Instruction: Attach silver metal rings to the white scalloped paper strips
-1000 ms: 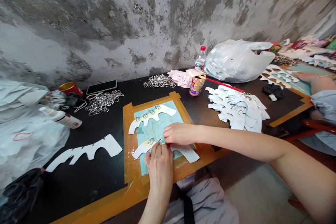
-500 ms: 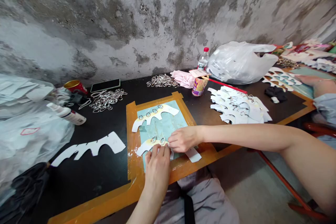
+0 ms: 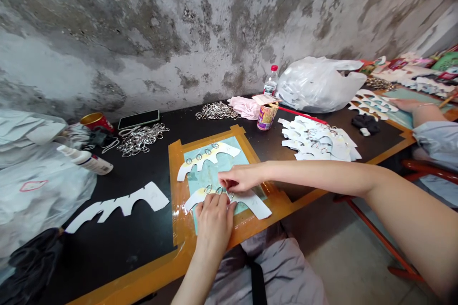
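Note:
My left hand (image 3: 213,219) rests on the near white cut-out strip (image 3: 256,205), its fingers close together and pressing the strip's lower edge. Metal rings sit along this strip; one ring (image 3: 208,189) lies left of my fingertips and another ring (image 3: 231,196) shows just under my right hand (image 3: 241,177). The right fingers are curled in a pinch above the strip, and whatever is between them is hidden. Farther up the pale green mat (image 3: 211,175) lies a second white strip (image 3: 228,149) with several rings along its yellowish upper edge.
Orange tape (image 3: 175,167) frames the mat. At left are a loose white strip (image 3: 118,206), a spray bottle (image 3: 86,160), a ring pile (image 3: 141,139) and a phone (image 3: 139,119). Rightward stand a paper cup (image 3: 266,116), stacked strips (image 3: 317,140) and another person's hand (image 3: 406,105).
My right hand has lifted slightly up and left off the near strip, uncovering a ring and more of the strip. The left hand stays on the strip, its thumb now showing at the right.

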The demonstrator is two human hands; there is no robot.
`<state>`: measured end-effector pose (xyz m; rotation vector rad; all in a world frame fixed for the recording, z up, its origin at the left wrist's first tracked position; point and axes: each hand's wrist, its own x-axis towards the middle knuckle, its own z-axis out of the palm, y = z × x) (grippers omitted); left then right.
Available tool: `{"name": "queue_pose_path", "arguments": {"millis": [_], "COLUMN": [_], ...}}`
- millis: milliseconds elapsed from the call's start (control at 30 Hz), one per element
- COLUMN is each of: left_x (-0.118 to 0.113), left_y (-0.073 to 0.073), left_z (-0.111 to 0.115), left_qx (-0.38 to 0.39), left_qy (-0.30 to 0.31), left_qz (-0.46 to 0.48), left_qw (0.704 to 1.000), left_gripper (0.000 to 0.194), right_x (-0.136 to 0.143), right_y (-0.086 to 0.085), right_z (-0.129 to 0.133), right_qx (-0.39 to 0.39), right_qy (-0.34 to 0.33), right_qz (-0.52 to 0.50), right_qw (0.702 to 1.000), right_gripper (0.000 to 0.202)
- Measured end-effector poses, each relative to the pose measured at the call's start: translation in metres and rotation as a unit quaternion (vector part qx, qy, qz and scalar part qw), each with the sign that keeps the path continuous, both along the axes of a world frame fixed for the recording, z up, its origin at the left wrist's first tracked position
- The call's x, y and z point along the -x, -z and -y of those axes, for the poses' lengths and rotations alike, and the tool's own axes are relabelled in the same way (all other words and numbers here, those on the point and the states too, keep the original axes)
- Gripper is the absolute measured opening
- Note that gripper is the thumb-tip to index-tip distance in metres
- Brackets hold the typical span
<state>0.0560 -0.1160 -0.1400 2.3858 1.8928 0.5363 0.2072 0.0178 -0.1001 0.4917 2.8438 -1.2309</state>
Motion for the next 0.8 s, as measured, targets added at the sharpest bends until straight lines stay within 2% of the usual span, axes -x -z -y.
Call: {"name": "queue_pose_path", "arguments": {"millis": [133,333,467,600,700,800], "left_x": [-0.01,-0.01,-0.01,-0.017,-0.022,-0.024], "left_y": [0.002,0.001,0.0,0.001,0.003,0.004], "left_z": [0.003,0.015,0.023,0.025,0.025,0.026], "left_qx": [-0.031,-0.017,-0.021,-0.027,-0.026,-0.03], "left_qy": [-0.026,-0.014,0.001,-0.011,-0.02,-0.022], "left_qz": [-0.008,-0.018,-0.051,-0.076,-0.091,-0.095], "left_qw": [0.999,1.0,0.998,0.997,0.995,0.995], "left_gripper": [0.018,0.016,0.025,0.03,0.03,0.03], "right_x": [0.001,0.011,0.014,0.009,0.004,-0.004], "right_y": [-0.011,-0.002,0.003,0.001,-0.001,0.001], "right_z": [-0.007,-0.011,-0.011,-0.007,-0.001,0.006], "right_qx": [0.111,0.073,0.008,-0.085,-0.209,-0.298], "right_qy": [-0.018,-0.059,-0.108,-0.143,-0.221,-0.244], "right_qz": [0.052,0.023,-0.003,-0.03,-0.064,-0.068], "right_qw": [0.992,0.995,0.994,0.986,0.95,0.92], "right_gripper": [0.028,0.027,0.029,0.017,0.008,0.02]}}
